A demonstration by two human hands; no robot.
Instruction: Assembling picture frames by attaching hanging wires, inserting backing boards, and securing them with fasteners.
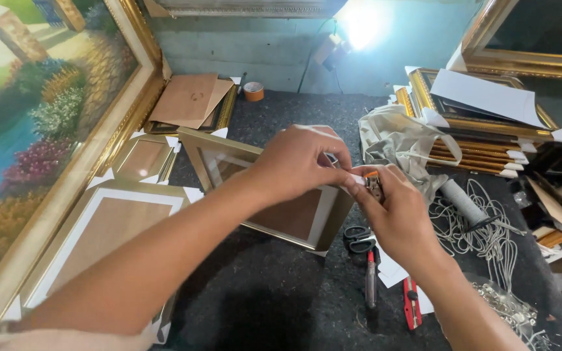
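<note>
Head view, left to right. Large landscape painting (27, 110) in a gold frame, leaning along the left edge. Below it, a flat picture frame (108, 227) with brown backing and white corner protectors; a smaller one (141, 159) behind; a third (193, 101) farther back under brown cardboard, with a roll of tape (253, 91) beside it.

Centre: gold-edged frame (294, 214), face down on the dark felt-covered bench (274, 299), brown backing board with a white border, partly hidden by both forearms. Left hand (297, 162) above it, fingers pinched together at a small white scrap, touching the right hand (395, 208). Right hand closed around a small tool (373, 184) with an orange top, mostly covered by the fingers, so kind cannot be told. Both hands together, over the frame's right edge.

Just below the hands: one pair of black-handled scissors (359, 239), one pair of red-handled pliers (371, 279), one red utility knife (412, 302), lying on white paper scraps. Right of the hands: crumpled beige cloth (398, 140), a loose tangle of white cord (482, 231), metal hardware (512, 309) near the bottom edge. Far right: a stack of gold frames (482, 140) with white paper on top, a bigger gold frame (528, 58) leaning behind.
</note>
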